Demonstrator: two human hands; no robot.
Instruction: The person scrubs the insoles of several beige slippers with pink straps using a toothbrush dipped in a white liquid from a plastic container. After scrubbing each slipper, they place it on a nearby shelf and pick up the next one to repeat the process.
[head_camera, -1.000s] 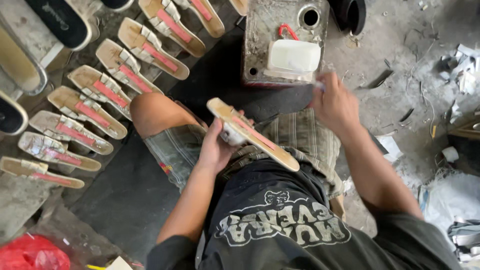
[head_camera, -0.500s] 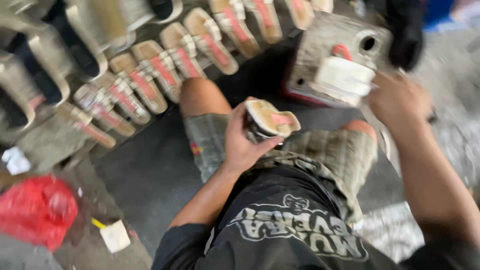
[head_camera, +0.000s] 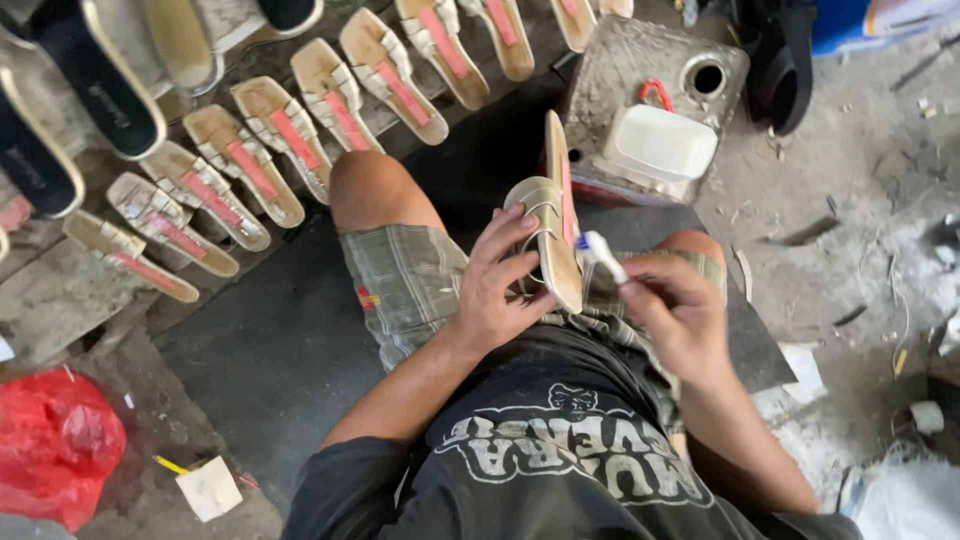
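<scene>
A beige sandal (head_camera: 553, 215) is gripped on edge by the left hand (head_camera: 500, 290) above the lap, at 12 o'clock of the right hand (head_camera: 672, 312), whose fingers are clenched around a small brush (head_camera: 600, 255). The sandal's strap could be smeared if the brush slips, and the white tub (head_camera: 660, 145) at 1 o'clock could be knocked over.

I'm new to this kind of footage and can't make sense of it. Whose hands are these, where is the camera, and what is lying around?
The camera sits on a person's head and looks down, so you see their own lap and arms. Their left hand holds a tan sandal on edge above the knees. Their right hand holds a small brush against its sole. On the floor to the left lie rows of matching sandals with pink insoles. Ahead stands a grimy metal can with a white tub on it. A red bag lies at lower left.
</scene>
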